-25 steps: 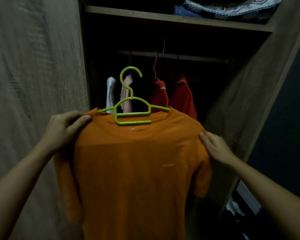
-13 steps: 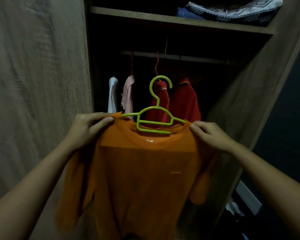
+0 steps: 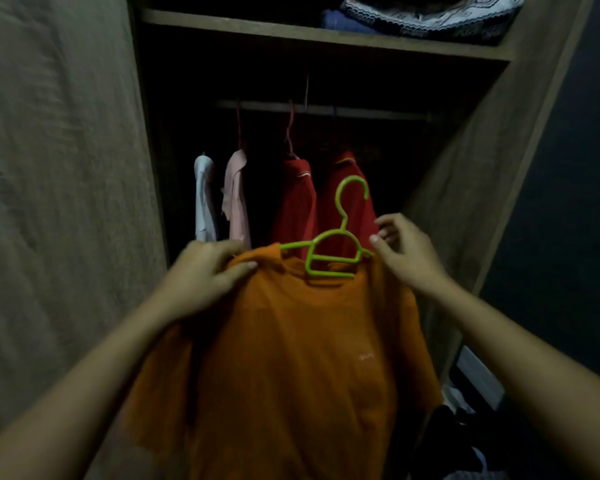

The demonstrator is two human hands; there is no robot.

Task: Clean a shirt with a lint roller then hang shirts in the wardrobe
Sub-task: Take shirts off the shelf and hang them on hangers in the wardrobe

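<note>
Orange shirt (image 3: pixel 291 358) on green hanger (image 3: pixel 343 227), held before wardrobe (image 3: pixel 465 174): left hand (image 3: pixel 205 271) grips shoulder at hanger's 9 o'clock, right hand (image 3: pixel 406 251) at 3 o'clock, hold unclear; hook below rail (image 3: pixel 326 110) at 12 o'clock, so hanging judged pending.

Lighting: dim, low contrast, grainy. Front surfaces catch weak light, notably the orange short-sleeved cotton T-shirt (image 3: pixel 302 358). Shadow: near black behind the wooden hanging rail (image 3: pixel 361 112). Blur: motion smear across the wood-grain wardrobe door (image 3: pixel 56 202). Edges: wide-angle bowing of the wooden top shelf (image 3: pixel 257 27).
</note>
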